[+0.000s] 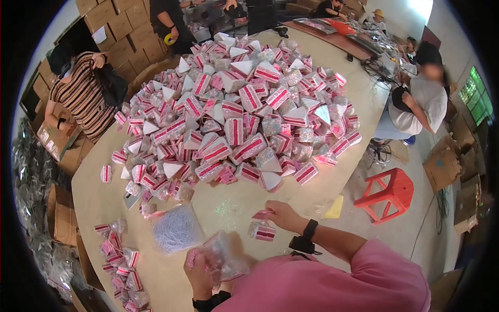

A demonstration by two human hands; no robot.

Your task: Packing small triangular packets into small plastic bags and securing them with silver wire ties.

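Around one side of a clear plastic bag, the fingers of my left hand are closed; something pink shows at the fingertips. My right hand pinches a small pink piece. Just below it is a wrapped cake-slice-shaped item, white with red-pink bands; I cannot tell whether the two are joined. A clear pack of pale shredded filler lies left of the bag. Beyond my hands rises a big heap of similar wrapped cake-slice items on the table.
More wrapped slices lie in a row along the table's left edge. A red plastic stool stands on the floor to the right. Seated and standing people surround the table. Cardboard boxes are stacked behind.
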